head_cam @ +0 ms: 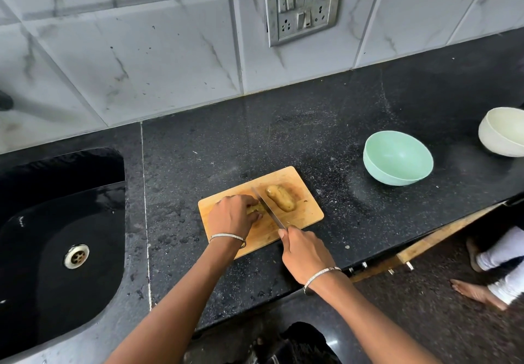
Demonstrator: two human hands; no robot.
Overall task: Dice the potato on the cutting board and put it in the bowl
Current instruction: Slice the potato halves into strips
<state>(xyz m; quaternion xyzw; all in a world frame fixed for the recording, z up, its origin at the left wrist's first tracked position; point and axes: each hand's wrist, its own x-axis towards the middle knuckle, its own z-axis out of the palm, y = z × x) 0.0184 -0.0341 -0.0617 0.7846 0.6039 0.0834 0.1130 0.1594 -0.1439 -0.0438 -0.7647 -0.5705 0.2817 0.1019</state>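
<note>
Even, moderate light; soft sheen on dark countertop (283, 142); wide-angle bowing at frame edges; right edge slightly blurred.

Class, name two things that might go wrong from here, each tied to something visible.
1. The knife blade lies close beside the left hand, which holds a potato piece; a slip might nick the fingers.
2. The green bowl stands apart from the cutting board; dice may drop in transfer.

1. One head-worn wide-angle view, facing forward and steeply down onto the counter (312, 137).
2. Near range: cutting board (304, 219) sits just below frame centre.
3. Tiled wall (141, 52) fills the top, sink (56, 236) the left edge.
</note>
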